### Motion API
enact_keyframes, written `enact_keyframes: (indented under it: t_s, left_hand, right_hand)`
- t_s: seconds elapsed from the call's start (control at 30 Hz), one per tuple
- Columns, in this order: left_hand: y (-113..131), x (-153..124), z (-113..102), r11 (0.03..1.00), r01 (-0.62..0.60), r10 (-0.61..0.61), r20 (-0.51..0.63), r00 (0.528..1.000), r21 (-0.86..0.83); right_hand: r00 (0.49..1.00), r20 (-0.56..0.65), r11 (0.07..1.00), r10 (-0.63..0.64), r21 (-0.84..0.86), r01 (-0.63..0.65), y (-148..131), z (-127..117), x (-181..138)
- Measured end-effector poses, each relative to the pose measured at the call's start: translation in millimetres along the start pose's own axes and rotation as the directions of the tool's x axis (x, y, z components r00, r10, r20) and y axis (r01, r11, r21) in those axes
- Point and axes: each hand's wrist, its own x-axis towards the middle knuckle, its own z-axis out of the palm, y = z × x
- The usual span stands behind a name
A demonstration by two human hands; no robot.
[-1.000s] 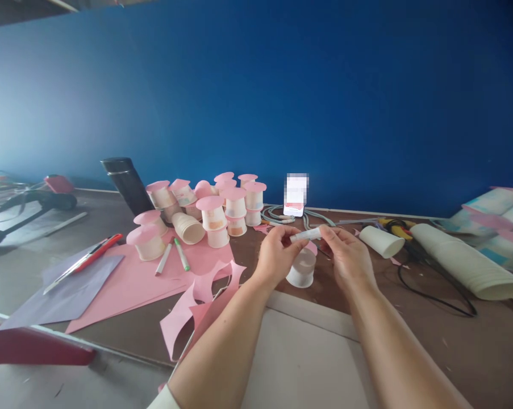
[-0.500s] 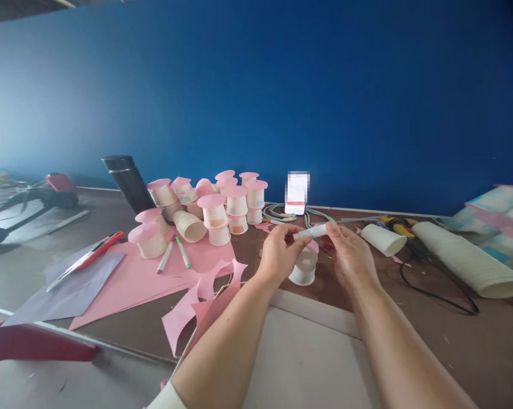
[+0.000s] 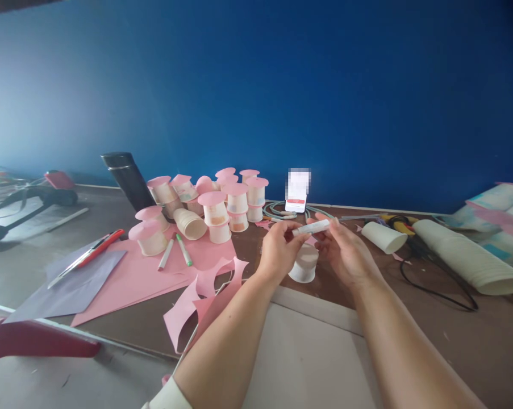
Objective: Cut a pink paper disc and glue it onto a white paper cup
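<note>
Between my two hands is a slim white stick-shaped thing [image 3: 311,228], held level by its ends; its exact kind does not show. My left hand [image 3: 279,254] pinches the left end. On the other end, my right hand [image 3: 349,255] closes with thumb and fingers, some of them curled out of sight. Just below stands a white paper cup [image 3: 303,268], bottom up on the brown table, with a bit of pink paper [image 3: 311,241] behind it, partly covered by my fingers.
Stacked cups with pink paper discs [image 3: 217,211] stand at left, before a black flask [image 3: 127,182]. Pink sheets [image 3: 128,278], a red utility knife [image 3: 88,255] and markers [image 3: 183,250] lie nearer. A phone [image 3: 296,190] leans on the wall; nested cups [image 3: 469,258] and a cable lie right.
My right hand's fingers have shifted and spread a little around the white stick's end. The stick has barely moved, and the cup stays in place.
</note>
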Motion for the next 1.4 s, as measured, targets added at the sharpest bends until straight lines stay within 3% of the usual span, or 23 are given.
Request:
enact_keyframes:
  t_s: [0.13, 0.27, 0.4, 0.53, 0.77, 0.9, 0.97, 1.17, 1.27, 1.4]
  left_hand:
    - [-1.3, 0.2, -0.4, 1.0, 0.004, -0.003, 0.014, 1.0, -0.023]
    - [-3.9, 0.3, -2.8, 0.999, -0.034, 0.037, 0.093, 0.995, -0.037]
    - [-5.4, -0.6, -6.1, 0.983, 0.017, -0.06, 0.228, 0.972, 0.184]
    - [-4.2, -1.3, -6.7, 0.928, -0.008, -0.135, 0.356, 0.925, 0.372]
    - [-5.3, 1.3, -4.4, 0.872, -0.085, -0.122, 0.382, 0.916, 0.483]
    - [-6.6, 1.4, -4.1, 0.885, -0.111, -0.08, 0.382, 0.921, 0.452]
    - [-6.6, 1.3, -4.2, 0.887, -0.122, -0.066, 0.383, 0.921, 0.445]
    - [-7.6, 1.6, -4.2, 0.885, -0.109, -0.078, 0.375, 0.924, 0.452]
    - [-7.5, 1.7, -3.6, 0.886, -0.118, -0.07, 0.38, 0.922, 0.449]
    - [-5.2, 0.9, -4.2, 0.886, -0.122, -0.064, 0.379, 0.923, 0.447]
  right_hand:
    - [0.997, 0.079, 1.0, 0.024, -0.006, -0.024, -6.0, 5.0, -4.2]
    - [0.998, -0.031, 0.998, -0.056, 0.026, 0.057, -2.6, 1.4, 2.0]
    - [0.973, -0.185, 0.99, -0.14, -0.035, 0.136, 6.0, -10.5, 12.7]
    - [0.96, -0.203, 0.963, -0.194, -0.225, 0.147, 10.5, -18.7, 16.1]
    - [0.966, 0.003, 0.8, -0.257, -0.56, 0.215, 9.7, -14.8, 9.7]
    - [0.96, 0.002, 0.7, -0.281, -0.684, 0.206, 7.5, -10.6, 6.9]
    - [0.955, -0.02, 0.685, -0.297, -0.701, 0.198, 7.2, -9.9, 6.9]
    - [0.95, 0.015, 0.786, -0.313, -0.556, 0.268, 7.2, -6.8, 6.5]
    - [0.948, 0.059, 0.734, -0.311, -0.619, 0.279, 7.0, -4.0, 5.5]
    - [0.933, -0.011, 0.664, -0.36, -0.705, 0.248, 9.9, -3.2, 6.9]
